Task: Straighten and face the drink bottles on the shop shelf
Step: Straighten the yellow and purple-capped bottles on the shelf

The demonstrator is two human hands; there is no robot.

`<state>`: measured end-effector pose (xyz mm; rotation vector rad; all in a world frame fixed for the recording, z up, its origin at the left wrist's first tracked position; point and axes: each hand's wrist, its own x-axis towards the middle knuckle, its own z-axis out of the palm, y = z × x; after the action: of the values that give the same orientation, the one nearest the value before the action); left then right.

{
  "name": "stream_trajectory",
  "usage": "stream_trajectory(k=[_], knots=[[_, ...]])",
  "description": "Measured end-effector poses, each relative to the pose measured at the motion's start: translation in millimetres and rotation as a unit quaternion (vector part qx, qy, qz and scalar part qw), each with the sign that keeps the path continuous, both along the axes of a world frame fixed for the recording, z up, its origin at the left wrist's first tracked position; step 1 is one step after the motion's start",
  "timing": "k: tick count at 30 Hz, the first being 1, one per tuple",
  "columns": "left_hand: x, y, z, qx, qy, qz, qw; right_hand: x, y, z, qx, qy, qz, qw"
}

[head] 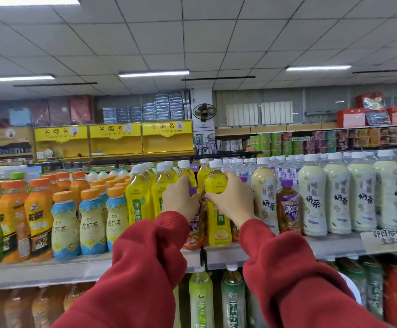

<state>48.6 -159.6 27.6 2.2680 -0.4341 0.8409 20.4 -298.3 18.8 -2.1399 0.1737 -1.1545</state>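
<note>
On the top shelf [235,255] stand rows of drink bottles. My left hand [179,200] wraps a purple-capped bottle [196,230] with a purple and orange label at the shelf front. My right hand [234,202] grips a yellow pear-drink bottle [217,223] with a white cap, just to its right. Both stand upright, touching each other. Red sleeves cover both arms. More yellow bottles [139,200] stand to the left, and another purple-capped tea bottle [288,207] to the right.
Blue-and-cream milk-tea bottles [91,223] and orange bottles [37,223] fill the left. White milk-tea bottles [313,197] fill the right. A price tag [385,239] hangs at the right edge. Green tea bottles [232,299] stand on the shelf below. Yellow cabinets [114,138] lie behind.
</note>
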Motion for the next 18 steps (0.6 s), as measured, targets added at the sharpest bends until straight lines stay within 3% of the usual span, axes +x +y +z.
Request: stream_trajectory(k=[5, 10, 18], knots=[[-15.4, 11.6, 8.9, -0.081, -0.030, -0.060, 0.994, -4.0, 0.5, 3.6, -0.035, -0.046, -0.049, 0.997], [-39.5, 43.1, 45.2, -0.123, -0.110, -0.074, 0.984, -2.3, 9.1, 3.0, -0.027, -0.087, -0.025, 0.996], [-63.6, 82.3, 54.5, -0.104, -0.102, -0.060, 0.987, 14.2, 56.6, -3.8, -0.033, -0.117, 0.027, 0.992]])
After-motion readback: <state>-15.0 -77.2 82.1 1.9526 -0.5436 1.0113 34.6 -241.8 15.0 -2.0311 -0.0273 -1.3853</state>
